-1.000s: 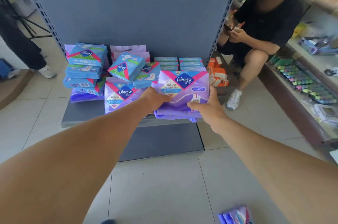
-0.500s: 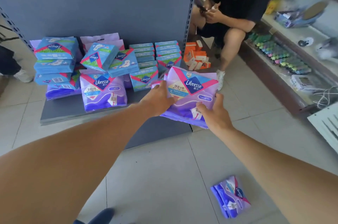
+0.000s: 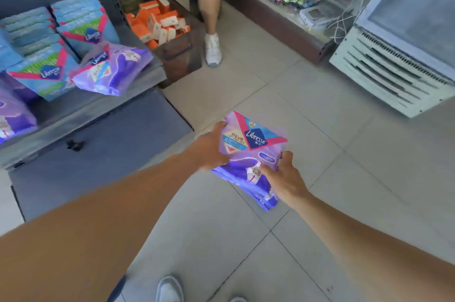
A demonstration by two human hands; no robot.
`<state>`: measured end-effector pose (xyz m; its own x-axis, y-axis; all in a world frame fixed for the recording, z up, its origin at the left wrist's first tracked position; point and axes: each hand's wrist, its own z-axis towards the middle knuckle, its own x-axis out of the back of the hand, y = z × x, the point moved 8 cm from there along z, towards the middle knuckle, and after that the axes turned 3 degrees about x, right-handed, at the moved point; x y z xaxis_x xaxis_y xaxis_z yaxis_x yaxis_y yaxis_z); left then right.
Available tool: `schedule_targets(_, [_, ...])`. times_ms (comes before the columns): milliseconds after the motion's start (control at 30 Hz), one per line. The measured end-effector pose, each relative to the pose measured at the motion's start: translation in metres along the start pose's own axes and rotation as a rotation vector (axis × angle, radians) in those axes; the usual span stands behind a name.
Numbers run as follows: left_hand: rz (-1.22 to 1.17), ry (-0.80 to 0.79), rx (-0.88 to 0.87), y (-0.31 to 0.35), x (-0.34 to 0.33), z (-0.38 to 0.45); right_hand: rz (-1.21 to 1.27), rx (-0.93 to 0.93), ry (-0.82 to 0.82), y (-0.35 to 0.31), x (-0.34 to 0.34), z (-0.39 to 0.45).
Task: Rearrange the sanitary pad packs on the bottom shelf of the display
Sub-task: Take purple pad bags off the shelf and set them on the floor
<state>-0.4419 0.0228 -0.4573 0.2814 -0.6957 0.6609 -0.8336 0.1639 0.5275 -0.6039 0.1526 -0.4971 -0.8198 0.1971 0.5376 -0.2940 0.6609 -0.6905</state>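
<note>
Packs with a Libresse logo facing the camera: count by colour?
Purple: 2, the held purple pack and the purple pack on the shelf
Blue: 2, the rear blue pack and the front blue pack
Total: 4

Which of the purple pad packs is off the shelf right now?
The purple pack held over the floor tiles by both hands, left hand and right hand. The other purple packs lie on the shelf.

Open floor (image 3: 307,109) beside crowded shelf (image 3: 81,114)
</note>
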Motion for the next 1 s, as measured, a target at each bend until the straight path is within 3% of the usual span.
schedule_targets(267, [0.014, -0.091, -0.057, -0.042, -0.115, 0.084, 0.124, -0.115, 0.056, 0.121, -0.068, 0.034])
schedule_targets(600, [0.050, -0.041, 0.000, -0.148, -0.154, 0.226, 0.019, -0.161, -0.034, 0.165, -0.185, 0.171])
schedule_targets(833, [0.019, 0.042, -0.033, -0.186, -0.194, 0.334, -0.092, -0.204, -0.017, 0.195, -0.220, 0.275])
schedule_targets(1000, [-0.048, 0.067, -0.065, -0.202, -0.222, 0.378, -0.306, -0.194, -0.049, 0.210, -0.231, 0.317])
